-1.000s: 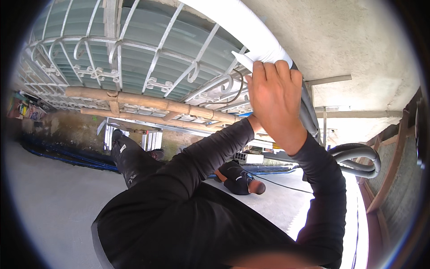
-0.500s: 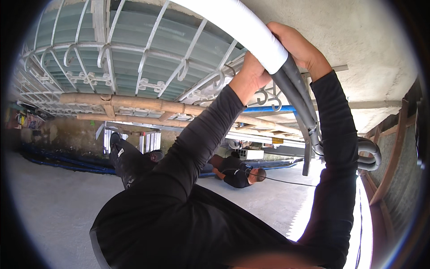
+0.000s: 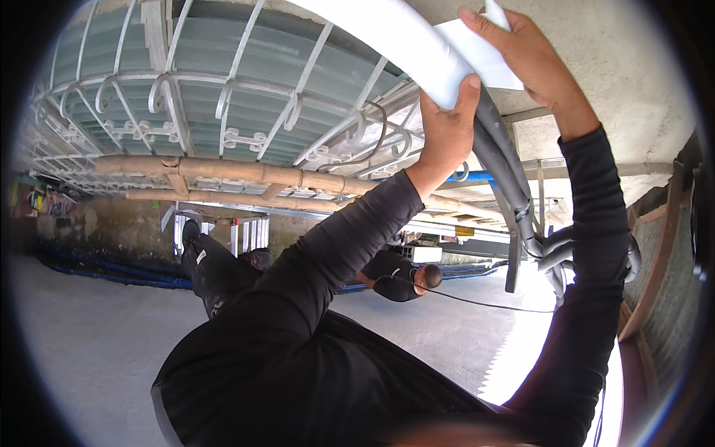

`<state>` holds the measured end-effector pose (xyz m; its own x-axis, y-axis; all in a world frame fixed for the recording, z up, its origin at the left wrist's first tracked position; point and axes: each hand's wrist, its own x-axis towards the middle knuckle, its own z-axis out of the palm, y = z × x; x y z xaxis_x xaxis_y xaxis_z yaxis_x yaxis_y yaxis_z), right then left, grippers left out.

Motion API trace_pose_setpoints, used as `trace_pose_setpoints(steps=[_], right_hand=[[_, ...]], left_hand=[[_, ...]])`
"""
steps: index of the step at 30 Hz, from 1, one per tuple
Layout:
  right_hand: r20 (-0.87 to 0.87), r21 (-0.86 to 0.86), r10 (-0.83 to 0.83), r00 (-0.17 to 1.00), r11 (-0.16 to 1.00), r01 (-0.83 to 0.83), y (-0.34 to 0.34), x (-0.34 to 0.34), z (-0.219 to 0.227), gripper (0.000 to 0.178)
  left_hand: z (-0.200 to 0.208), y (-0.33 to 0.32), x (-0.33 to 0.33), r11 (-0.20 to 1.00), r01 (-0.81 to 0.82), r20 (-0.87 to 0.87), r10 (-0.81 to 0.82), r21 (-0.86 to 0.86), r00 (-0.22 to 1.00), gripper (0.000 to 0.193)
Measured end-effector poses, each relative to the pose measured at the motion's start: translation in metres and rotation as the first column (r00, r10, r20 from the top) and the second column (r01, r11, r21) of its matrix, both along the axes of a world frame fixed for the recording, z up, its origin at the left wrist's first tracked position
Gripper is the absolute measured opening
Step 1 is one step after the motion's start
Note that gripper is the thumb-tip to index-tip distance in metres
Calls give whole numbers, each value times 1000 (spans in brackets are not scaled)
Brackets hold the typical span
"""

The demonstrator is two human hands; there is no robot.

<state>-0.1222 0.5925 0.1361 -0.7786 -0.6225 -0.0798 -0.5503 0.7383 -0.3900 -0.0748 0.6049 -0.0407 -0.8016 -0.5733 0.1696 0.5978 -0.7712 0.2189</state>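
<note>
A bundle of dark foam-covered pipes (image 3: 497,141) runs up to the ceiling. Its upper stretch is a smooth white wrapped section (image 3: 391,33). My left hand (image 3: 448,132) is closed round the lower end of that white part, thumb pressed on its front. From there a flat strip of white wrapping tape (image 3: 482,54) stands out to the right. My right hand (image 3: 535,63) pinches this strip between thumb and fingers, apart from the pipes. Some of its fingers are hidden behind the tape.
White window grille bars (image 3: 242,71) with curled ends lie at left. Bamboo poles (image 3: 253,173) cross beneath my left arm. Further down is a person in dark clothes (image 3: 402,277), with a black cable (image 3: 484,304) nearby. The dark pipes bend (image 3: 555,253) behind my right forearm.
My right hand has come off the wrapped pipe and moved up and right, drawing out the white tape. My left hand has shifted right and now grips the front of the wrap.
</note>
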Motion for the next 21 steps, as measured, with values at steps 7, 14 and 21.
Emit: trace_pose_setpoints(steps=[7,14,21], right_hand=[[-277,270,168,946,959,-92,-6,97,-14,39],[-610,499,433,664,861,-103,-6,120,-78,22],[-752,452,447,483,885,-116,6,123,-87,30]], left_hand=[[-21,11,-11,958,-204,-94,189,-201,978,53],[-70,36,6,810,-252,-216,158,-529,964,43],[-55,58,27,979,-11,-185,-27,-202,982,32]])
